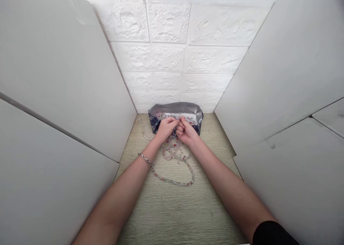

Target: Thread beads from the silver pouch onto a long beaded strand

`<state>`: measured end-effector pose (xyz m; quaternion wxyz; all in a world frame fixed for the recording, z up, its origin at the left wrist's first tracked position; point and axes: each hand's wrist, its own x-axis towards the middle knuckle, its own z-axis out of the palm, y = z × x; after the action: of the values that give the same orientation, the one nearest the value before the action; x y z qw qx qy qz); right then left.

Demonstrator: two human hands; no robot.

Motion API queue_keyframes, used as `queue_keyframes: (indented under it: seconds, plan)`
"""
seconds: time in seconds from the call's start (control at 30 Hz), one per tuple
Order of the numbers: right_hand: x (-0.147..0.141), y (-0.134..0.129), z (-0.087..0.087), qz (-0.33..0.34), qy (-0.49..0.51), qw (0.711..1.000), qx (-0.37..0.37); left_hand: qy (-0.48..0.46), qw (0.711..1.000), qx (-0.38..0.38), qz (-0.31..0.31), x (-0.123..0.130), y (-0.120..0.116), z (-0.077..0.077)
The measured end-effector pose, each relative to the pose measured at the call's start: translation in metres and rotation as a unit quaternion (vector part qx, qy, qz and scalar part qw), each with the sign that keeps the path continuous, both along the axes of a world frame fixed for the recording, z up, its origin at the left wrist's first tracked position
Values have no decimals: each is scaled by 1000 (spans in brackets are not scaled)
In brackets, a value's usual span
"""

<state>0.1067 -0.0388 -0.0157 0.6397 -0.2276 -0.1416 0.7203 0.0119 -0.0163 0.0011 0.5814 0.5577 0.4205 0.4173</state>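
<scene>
Pouch: the pouch gapes at the top, silvery and smooth inside, dark and patterned on its creased outer face; loose beads lie in it, small, glassy, pink and clear.
Bead strand: the strung beads lie in front of the pouch, round and translucent in pale green, white and red, heaped in tangled loops close to it and swinging out into one wide curve on the near side.
Pale beads: a thin line of whitish beads trails just beside the pouch, to its left.
Tabletop: under the pouch runs a greenish board with fine wood-like grain.
Wall: behind the pouch stand white embossed bricks, rough and slightly glossy.
Panels: smooth, flat grey-white boards rise to the left and right of the pouch.
My left hand: my left hand is at the pouch's front edge, thumb and forefinger pinched together; a metal link bracelet circles that wrist.
My right hand: my right hand meets it there, fingers curled in, thumb pressed toward the forefinger.
Between my fingertips: too small to make out; I cannot tell what I pinch.
</scene>
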Motion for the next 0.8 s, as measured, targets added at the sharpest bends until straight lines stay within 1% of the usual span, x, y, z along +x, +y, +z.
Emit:
queue_keyframes:
  seconds: [0.3,0.67,0.8]
  plan:
    - [0,0,-1,8,-12,1000,3,-1,1000,-3,4,1,0,1]
    - [1,0,-1,11,-11,1000,0,-12,999,-17,-28,-1,0,0]
    - [1,0,0,9,-5,1000,0,-10,999,-22,-28,-1,-1,0]
